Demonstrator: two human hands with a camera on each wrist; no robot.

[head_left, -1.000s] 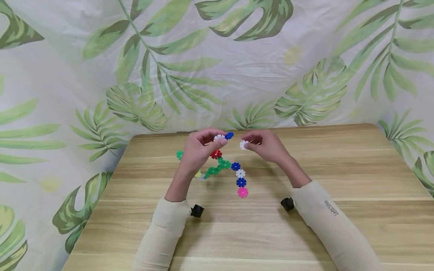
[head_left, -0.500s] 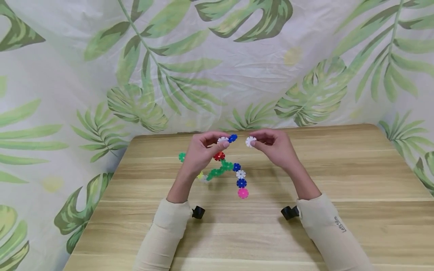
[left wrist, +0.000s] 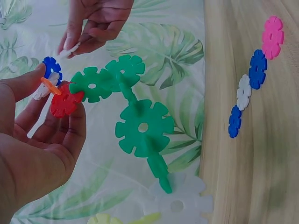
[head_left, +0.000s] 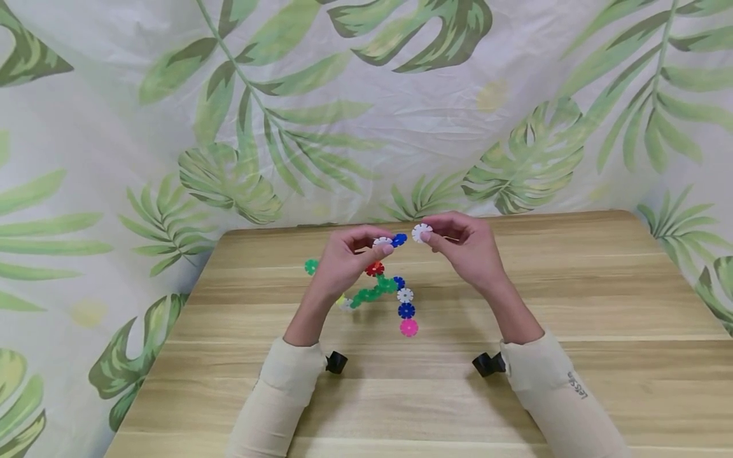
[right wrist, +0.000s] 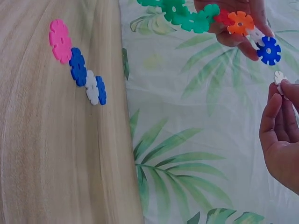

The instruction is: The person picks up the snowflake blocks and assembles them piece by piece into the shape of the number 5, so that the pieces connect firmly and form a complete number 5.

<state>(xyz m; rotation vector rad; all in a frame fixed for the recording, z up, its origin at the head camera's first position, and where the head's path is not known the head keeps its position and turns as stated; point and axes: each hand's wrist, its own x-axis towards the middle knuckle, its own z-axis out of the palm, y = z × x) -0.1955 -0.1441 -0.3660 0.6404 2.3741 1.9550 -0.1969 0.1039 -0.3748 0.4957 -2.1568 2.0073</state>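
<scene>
My left hand pinches the white disc near one end of a chain of interlocking snowflake discs, held above the table. A blue disc forms that end. Beyond the white one come an orange disc, a red disc and several green discs. Further along are a pale clear disc and a yellow one. My right hand pinches a single white snowflake disc by its edge, just right of the blue end and apart from it.
A second row lies on the wooden table: a pink disc, two blue discs and a white disc between the blue ones. A leaf-patterned cloth hangs behind the table's back edge.
My left hand has shifted slightly right and nearer with the chain. My right hand first moved right, then rose a little with its white disc, whose face now shows more fully.
</scene>
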